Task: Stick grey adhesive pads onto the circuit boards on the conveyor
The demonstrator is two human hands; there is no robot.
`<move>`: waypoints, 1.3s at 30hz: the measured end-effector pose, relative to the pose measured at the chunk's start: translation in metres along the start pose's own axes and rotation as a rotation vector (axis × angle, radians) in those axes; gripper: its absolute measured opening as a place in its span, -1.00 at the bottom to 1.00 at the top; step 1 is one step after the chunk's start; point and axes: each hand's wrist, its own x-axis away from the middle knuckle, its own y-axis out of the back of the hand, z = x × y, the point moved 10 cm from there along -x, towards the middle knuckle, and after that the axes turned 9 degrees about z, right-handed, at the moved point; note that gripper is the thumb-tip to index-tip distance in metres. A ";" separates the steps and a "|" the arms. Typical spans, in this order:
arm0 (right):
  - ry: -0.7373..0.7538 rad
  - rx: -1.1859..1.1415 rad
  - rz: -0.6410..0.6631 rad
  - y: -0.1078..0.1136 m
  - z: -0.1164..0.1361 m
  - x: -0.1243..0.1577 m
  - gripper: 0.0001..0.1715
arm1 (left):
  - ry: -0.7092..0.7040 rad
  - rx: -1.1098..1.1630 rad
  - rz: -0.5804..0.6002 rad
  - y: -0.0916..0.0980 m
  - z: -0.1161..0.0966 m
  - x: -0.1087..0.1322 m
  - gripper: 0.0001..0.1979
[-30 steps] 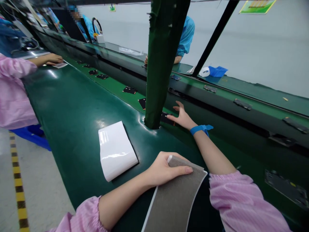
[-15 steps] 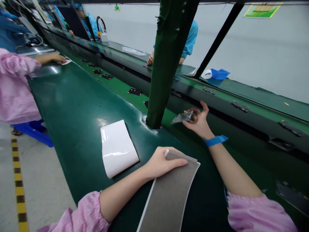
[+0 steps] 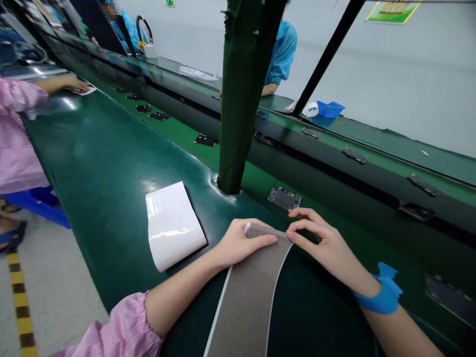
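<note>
Green bench point(image 3: 111, 163), grey sheet point(image 3: 249, 287) under left hand point(image 3: 238, 243), right hand point(image 3: 327, 245) at its corner

2 hands point(image 3: 238, 243) point(image 3: 327, 245) on grey sheet point(image 3: 249, 297)

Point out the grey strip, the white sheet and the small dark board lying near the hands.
grey strip point(image 3: 249, 292), head view, middle of its grey face.
white sheet point(image 3: 173, 225), head view, centre of its glossy top.
small dark board point(image 3: 284, 198), head view, its middle.
</note>
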 end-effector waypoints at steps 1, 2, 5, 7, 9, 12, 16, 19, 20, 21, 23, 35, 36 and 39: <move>0.000 0.013 0.007 0.001 -0.001 0.000 -0.50 | 0.001 -0.005 0.002 0.000 0.000 0.000 -0.74; -0.001 0.033 0.016 0.001 -0.002 -0.001 -0.49 | 0.002 -0.012 0.003 -0.001 0.001 0.000 -0.74; 0.006 0.121 0.037 0.007 -0.002 -0.003 -0.48 | 0.006 -0.028 -0.004 -0.001 0.002 -0.001 -0.75; 0.016 0.158 0.028 0.014 0.001 -0.005 -0.48 | 0.013 -0.019 -0.022 0.001 0.003 -0.002 -0.75; 0.017 0.142 -0.010 0.024 0.000 -0.013 -0.47 | 0.022 0.002 -0.040 0.003 0.004 -0.002 -0.74; 0.004 0.037 -0.078 0.031 -0.011 -0.040 -0.48 | 0.039 0.012 -0.049 0.004 0.004 -0.002 -0.73; -0.002 -0.038 -0.200 0.021 -0.037 -0.102 -0.58 | 0.037 0.031 -0.022 0.000 0.000 -0.002 -0.75; -0.012 0.012 -0.290 0.008 -0.051 -0.147 -0.71 | 0.024 0.048 -0.023 -0.001 -0.001 -0.001 -0.75; -0.026 0.023 -0.300 0.003 -0.056 -0.159 -0.74 | 0.025 0.052 -0.027 -0.001 -0.001 -0.001 -0.74; -0.045 0.029 -0.303 -0.001 -0.060 -0.168 -0.76 | 0.028 0.057 -0.029 -0.001 0.000 0.000 -0.74; -0.084 0.033 -0.305 -0.007 -0.068 -0.181 -0.76 | 0.029 0.070 -0.025 -0.002 0.002 0.000 -0.73; -0.167 0.053 -0.254 -0.007 -0.095 -0.177 -0.73 | -0.009 0.050 0.005 -0.004 -0.002 0.000 -0.75; -0.169 0.051 -0.247 -0.006 -0.096 -0.176 -0.73 | -0.005 0.048 0.005 -0.004 -0.002 0.000 -0.75; -0.174 0.047 -0.226 -0.005 -0.097 -0.170 -0.73 | -0.003 0.057 0.008 -0.004 -0.003 0.000 -0.75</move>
